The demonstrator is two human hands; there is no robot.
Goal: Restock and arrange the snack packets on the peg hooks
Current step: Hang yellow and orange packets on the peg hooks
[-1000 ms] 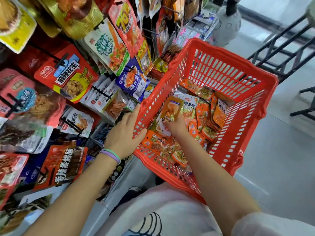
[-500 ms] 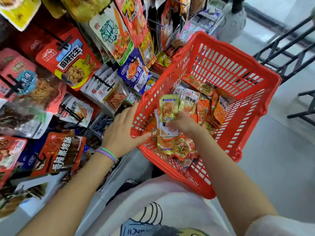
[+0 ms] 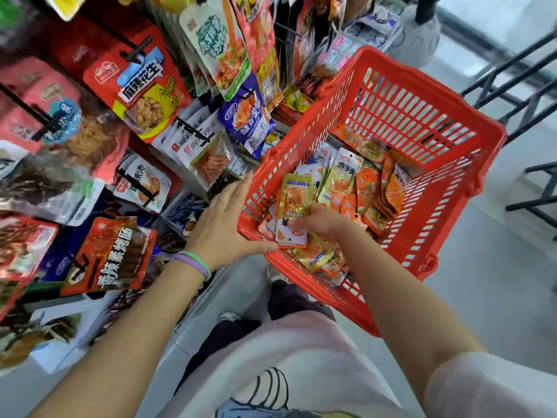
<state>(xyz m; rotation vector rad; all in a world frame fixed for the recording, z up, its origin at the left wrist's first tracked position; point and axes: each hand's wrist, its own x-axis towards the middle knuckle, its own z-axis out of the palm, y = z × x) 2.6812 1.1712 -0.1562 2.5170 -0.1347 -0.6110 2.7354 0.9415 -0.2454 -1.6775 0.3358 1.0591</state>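
red basket, pulling stock

red plastic basket [image 3: 428, 95] steadied by my left hand [image 3: 223, 227], fingers straight along the outside wall, thumb hooked under the near rim. my right hand [image 3: 319, 221] pinches a small stack of snack packets [image 3: 294, 206], gold one on top, just above the pile. best approach: keep hang holes aligned, lift clear of the rim, then thread onto a peg hook [image 3: 190, 129]. basket contents: loose orange, gold and white packets, mostly bottom and near corner.
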